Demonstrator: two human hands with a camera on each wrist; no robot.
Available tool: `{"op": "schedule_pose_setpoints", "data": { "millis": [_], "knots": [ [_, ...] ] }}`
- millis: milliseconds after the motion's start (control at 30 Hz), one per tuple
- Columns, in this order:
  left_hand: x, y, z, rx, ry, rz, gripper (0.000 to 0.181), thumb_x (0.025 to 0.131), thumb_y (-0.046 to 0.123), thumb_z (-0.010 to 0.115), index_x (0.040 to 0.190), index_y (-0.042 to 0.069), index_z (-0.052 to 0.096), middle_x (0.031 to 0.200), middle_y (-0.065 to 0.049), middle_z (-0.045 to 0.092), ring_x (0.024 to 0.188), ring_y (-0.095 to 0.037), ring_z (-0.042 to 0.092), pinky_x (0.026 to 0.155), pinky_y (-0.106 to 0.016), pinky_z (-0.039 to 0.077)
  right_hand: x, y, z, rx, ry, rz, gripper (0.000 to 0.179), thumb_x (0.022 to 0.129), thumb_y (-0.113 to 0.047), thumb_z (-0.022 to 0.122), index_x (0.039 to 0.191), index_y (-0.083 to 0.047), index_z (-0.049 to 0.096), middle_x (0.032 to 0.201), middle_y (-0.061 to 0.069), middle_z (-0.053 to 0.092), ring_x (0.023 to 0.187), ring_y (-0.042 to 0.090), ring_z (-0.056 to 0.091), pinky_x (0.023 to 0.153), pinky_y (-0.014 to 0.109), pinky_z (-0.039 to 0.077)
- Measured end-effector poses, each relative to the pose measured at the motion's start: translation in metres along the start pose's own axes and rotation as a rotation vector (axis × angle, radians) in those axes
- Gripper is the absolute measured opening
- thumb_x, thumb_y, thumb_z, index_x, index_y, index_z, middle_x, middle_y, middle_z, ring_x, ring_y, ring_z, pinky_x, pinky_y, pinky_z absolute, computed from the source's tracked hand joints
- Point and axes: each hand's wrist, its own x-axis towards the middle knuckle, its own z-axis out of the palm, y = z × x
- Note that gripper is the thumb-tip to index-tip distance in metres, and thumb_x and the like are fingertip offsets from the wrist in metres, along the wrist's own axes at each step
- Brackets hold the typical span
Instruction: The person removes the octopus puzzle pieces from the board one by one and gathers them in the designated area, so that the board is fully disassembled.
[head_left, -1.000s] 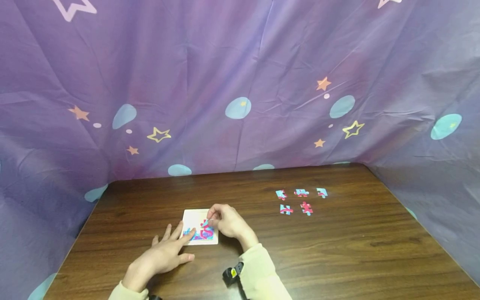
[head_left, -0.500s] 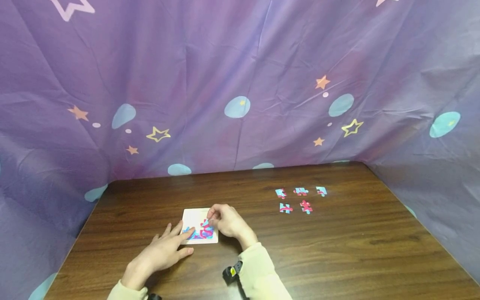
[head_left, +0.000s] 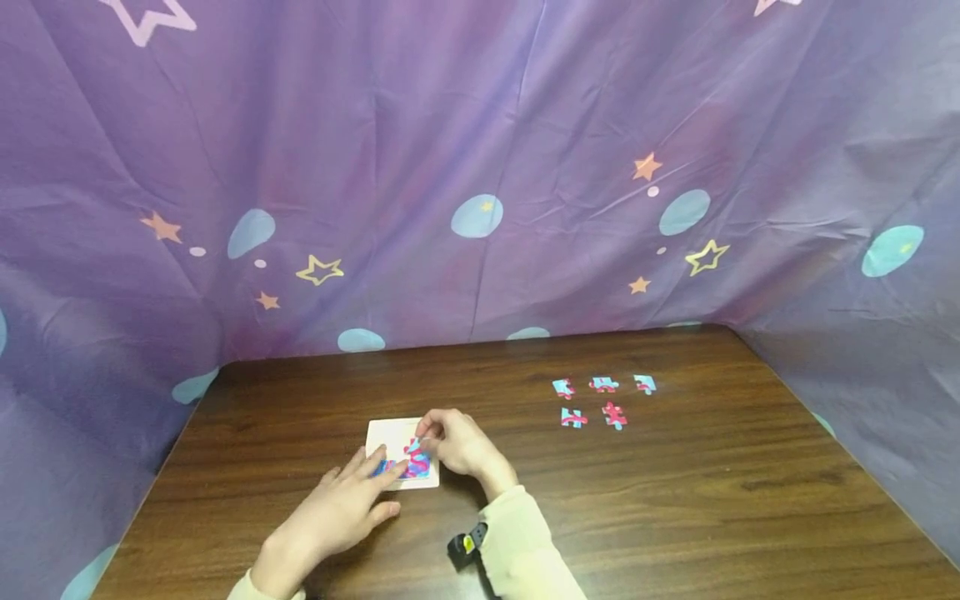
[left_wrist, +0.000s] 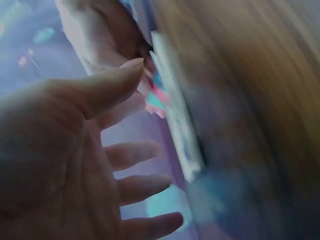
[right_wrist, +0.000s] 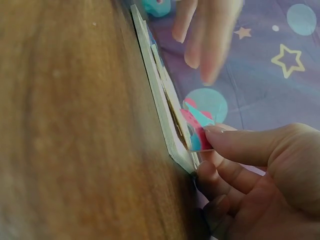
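Observation:
A small white puzzle board point(head_left: 387, 431) lies on the table, its near part filled with blue, purple and pink pieces. My right hand point(head_left: 462, 447) is at the board's right side, thumb and fingers pinching a pink and light-blue puzzle piece point(right_wrist: 199, 124). In the right wrist view that piece stands tilted at the board's edge. With fingers spread and fairly straight, my left hand point(head_left: 336, 507) reaches over the board's near left part, covering some of the pieces there. The left wrist view is blurred; it shows the left palm point(left_wrist: 65, 150) with its fingers apart.
Several loose puzzle pieces point(head_left: 603, 384) lie in two rows on the brown wooden table point(head_left: 675, 492), to the right of the board. A purple curtain point(head_left: 405, 167) with stars and ovals hangs behind the table and along its sides.
My left hand has shifted right, its fingers now farther over the board. The right hand stays nearly in place with its puzzle piece. The loose pieces have not moved.

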Motion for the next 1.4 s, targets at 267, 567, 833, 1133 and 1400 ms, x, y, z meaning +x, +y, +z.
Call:
{"op": "schedule_pose_setpoints", "data": {
  "millis": [267, 567, 833, 1133, 1400],
  "knots": [
    [-0.001, 0.016, 0.012, 0.050, -0.034, 0.062, 0.054, 0.092, 0.031, 0.067, 0.136, 0.001, 0.056, 0.140, -0.027, 0.046, 0.129, -0.048, 0.042, 0.091, -0.069, 0.041, -0.001, 0.000, 0.000, 0.010, -0.006, -0.003, 0.009, 0.083, -0.002, 0.070, 0.088, -0.009, 0.070, 0.072, -0.006, 0.061, 0.065, 0.005, 0.054, 0.064, 0.024, 0.048],
    [0.006, 0.020, 0.017, 0.169, -0.001, 0.042, 0.047, 0.090, 0.020, 0.068, 0.133, 0.003, 0.059, 0.128, -0.017, 0.052, 0.121, -0.040, 0.048, 0.083, -0.060, 0.048, 0.001, 0.002, -0.003, -0.016, 0.010, -0.013, 0.004, 0.085, -0.011, 0.072, 0.084, -0.008, 0.070, 0.068, -0.009, 0.059, 0.065, 0.005, 0.053, 0.065, 0.025, 0.046],
    [0.006, 0.021, 0.018, 0.159, -0.010, 0.025, 0.046, 0.088, 0.015, 0.066, 0.131, 0.003, 0.060, 0.130, -0.017, 0.052, 0.121, -0.039, 0.048, 0.085, -0.060, 0.047, 0.001, 0.003, -0.003, 0.084, 0.028, -0.045, 0.003, 0.088, -0.007, 0.069, 0.087, -0.004, 0.070, 0.074, -0.006, 0.063, 0.069, 0.005, 0.055, 0.069, 0.024, 0.048],
    [0.004, 0.031, 0.022, 0.218, 0.039, -0.006, 0.045, 0.086, 0.013, 0.067, 0.129, 0.001, 0.061, 0.125, -0.019, 0.052, 0.116, -0.039, 0.049, 0.080, -0.056, 0.049, -0.001, -0.006, -0.010, 0.319, 0.085, 0.017, 0.004, 0.089, 0.004, 0.065, 0.092, 0.006, 0.067, 0.075, 0.018, 0.064, 0.060, 0.016, 0.053, 0.053, 0.026, 0.047],
    [0.004, 0.027, 0.017, 0.218, 0.025, 0.029, 0.043, 0.089, 0.017, 0.068, 0.129, 0.005, 0.063, 0.120, -0.016, 0.054, 0.109, -0.036, 0.052, 0.075, -0.052, 0.052, -0.006, 0.002, -0.038, 0.492, 0.117, 0.072, 0.013, 0.093, -0.004, 0.065, 0.100, 0.007, 0.065, 0.074, 0.023, 0.064, 0.050, 0.013, 0.055, 0.047, 0.027, 0.048]
  ]
}}
